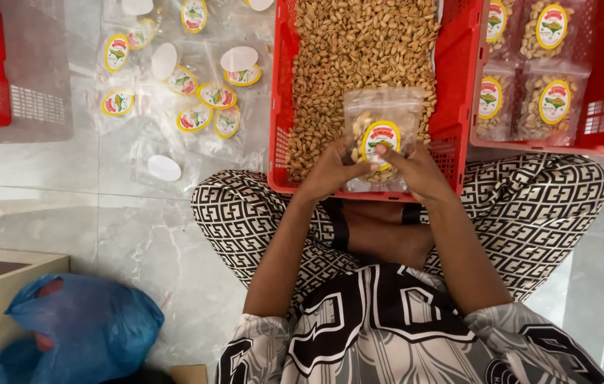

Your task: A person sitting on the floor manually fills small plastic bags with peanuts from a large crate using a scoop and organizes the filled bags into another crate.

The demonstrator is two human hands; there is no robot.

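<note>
A pale marble floor (pixel 138 235) is seen under crossed legs. A small clear bag (pixel 381 131) of peanuts is pinched at its lower edge by the fingers of the left hand (pixel 330 171) and the right hand (pixel 419 171), above a red crate (pixel 458 85) of loose peanuts at twelve o'clock. Empty labelled bags (pixel 195 99) are scattered at ten o'clock, filled bags (pixel 529 71) at two, and a blue plastic bag (pixel 82 327) at eight.

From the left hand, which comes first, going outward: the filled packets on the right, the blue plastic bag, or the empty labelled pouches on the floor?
From the left hand:
1. Empty labelled pouches, on the floor to the upper left.
2. Filled packets, in the crate at upper right.
3. Blue plastic bag, bottom-left corner.
</note>
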